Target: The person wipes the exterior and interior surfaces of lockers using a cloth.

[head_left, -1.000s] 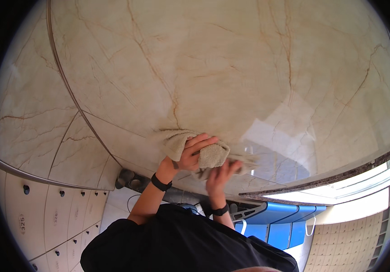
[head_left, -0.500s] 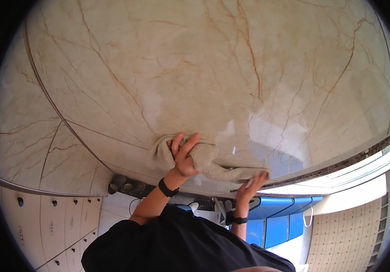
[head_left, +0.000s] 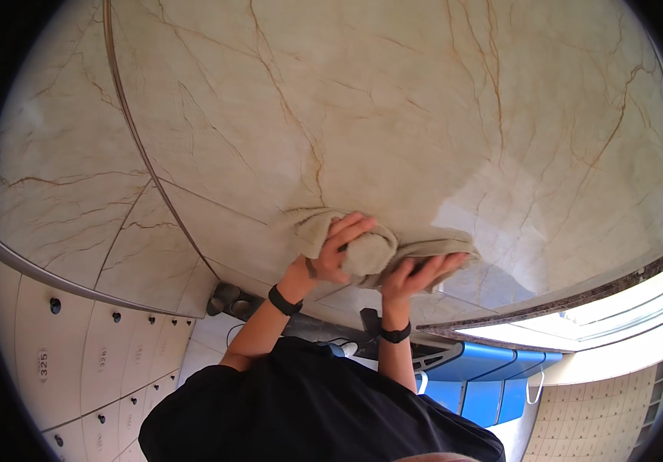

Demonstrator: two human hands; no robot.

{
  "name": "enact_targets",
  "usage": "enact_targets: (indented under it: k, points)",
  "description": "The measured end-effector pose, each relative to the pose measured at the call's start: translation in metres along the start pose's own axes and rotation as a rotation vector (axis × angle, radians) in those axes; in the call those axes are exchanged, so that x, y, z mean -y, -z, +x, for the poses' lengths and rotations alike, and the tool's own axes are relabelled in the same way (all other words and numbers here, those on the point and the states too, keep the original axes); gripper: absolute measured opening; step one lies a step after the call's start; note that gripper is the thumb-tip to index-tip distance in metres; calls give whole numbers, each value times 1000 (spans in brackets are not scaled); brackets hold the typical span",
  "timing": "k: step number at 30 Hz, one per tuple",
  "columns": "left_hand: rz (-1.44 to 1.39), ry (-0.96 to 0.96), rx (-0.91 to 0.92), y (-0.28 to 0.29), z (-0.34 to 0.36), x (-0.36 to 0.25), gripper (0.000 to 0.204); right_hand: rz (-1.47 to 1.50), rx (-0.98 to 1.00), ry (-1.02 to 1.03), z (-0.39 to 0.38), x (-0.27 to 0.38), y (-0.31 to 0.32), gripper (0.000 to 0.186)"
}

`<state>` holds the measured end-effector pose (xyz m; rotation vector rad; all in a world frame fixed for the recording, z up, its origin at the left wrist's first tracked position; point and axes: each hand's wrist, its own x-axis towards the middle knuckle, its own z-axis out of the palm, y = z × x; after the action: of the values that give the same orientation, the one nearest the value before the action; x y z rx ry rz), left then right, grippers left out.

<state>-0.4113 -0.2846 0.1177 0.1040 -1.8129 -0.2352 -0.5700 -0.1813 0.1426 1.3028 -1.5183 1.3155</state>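
A beige towel [head_left: 372, 251] is bunched against a cream marble-look tiled surface [head_left: 393, 131] with brown veins. My left hand [head_left: 337, 252] grips its left part, the fingers curled over the thick folds. Close by on the right, my right hand [head_left: 421, 279] presses another part of the towel to the tiles. Its fingers are partly under a fold of the cloth. Each wrist has a black band on it.
Pale lockers [head_left: 77, 354] with black knobs stand at the lower left, and more lockers [head_left: 589, 412] at the lower right. Blue seats [head_left: 470, 377] are beside my right arm. A bright window [head_left: 601, 308] borders the tiles on the right. Dark cup-like objects [head_left: 227, 296] sit at the tile's lower edge.
My right hand has moved up and inward, nearer my left hand. The towel's right part, stretched out before, is now gathered under it. The surroundings have shifted slightly in view.
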Motion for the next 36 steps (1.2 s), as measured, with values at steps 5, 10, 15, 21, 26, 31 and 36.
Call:
enact_targets:
  k: [5, 10, 15, 21, 26, 31, 36]
  points:
    - [154, 175, -246, 32, -29, 30, 70, -20, 312, 220, -62, 1, -11, 50]
    - [319, 279, -727, 38, 5, 31, 62, -28, 555, 134, -95, -46, 30, 50]
    - [344, 341, -754, 16, 33, 11, 52, -172, 606, 145, -80, -83, 75, 52]
    - [408, 331, -658, -1, 33, 2, 45, -424, 446, 27, -42, -106, 111, 71]
    - [360, 316, -555, -2, 20, 2, 41, -100, 234, -287, -24, -45, 70, 74]
    - [358, 335, -389, 17, 17, -6, 36, 46, 173, -113, -13, 12, 16, 79]
    - [385, 191, -245, 27, 5, 4, 33, 63, 384, 163, -47, 56, -35, 65]
